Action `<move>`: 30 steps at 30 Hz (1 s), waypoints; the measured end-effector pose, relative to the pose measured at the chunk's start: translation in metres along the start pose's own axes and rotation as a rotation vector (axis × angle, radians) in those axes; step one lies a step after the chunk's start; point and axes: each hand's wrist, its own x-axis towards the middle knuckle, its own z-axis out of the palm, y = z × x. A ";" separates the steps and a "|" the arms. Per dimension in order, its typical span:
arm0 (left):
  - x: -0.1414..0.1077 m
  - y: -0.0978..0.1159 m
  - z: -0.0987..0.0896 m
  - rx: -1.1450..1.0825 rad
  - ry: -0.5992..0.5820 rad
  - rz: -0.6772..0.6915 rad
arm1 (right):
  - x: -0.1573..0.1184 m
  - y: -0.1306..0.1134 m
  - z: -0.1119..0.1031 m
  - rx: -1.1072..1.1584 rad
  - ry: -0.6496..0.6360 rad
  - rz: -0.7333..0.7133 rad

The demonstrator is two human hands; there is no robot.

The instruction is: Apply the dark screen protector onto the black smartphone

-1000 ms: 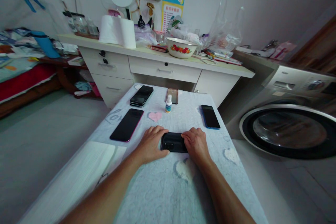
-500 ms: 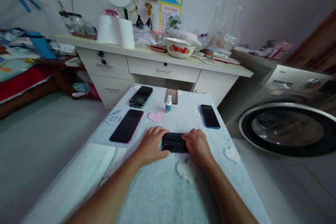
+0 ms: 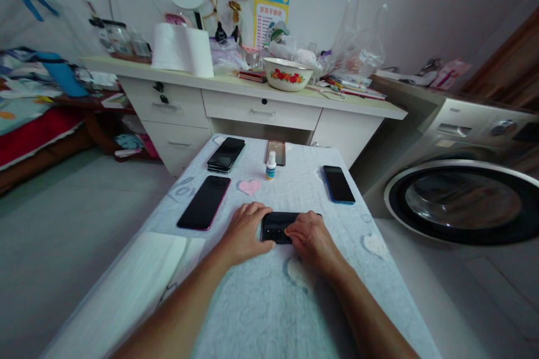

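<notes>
Our left hand (image 3: 244, 234) clamps one end of the dark phone (image 3: 278, 222); our right hand (image 3: 312, 237) bunches over it, grip unclear — slackened left fingers could let it skid.

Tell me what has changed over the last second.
The right hand has moved left and nearer the person over the black phone, its fingertips now beside the cameras. The left hand remains at the phone's left end; the white bottle and pink-edged phone stayed put.
</notes>
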 end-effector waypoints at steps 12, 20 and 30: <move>0.002 0.003 -0.001 0.009 -0.012 -0.004 | 0.002 -0.001 0.014 -0.018 0.042 -0.001; 0.001 0.002 0.001 0.017 -0.002 0.006 | -0.001 -0.005 0.006 0.026 -0.015 -0.057; -0.001 -0.002 0.003 0.005 0.014 0.013 | -0.005 -0.009 0.000 0.040 -0.079 -0.110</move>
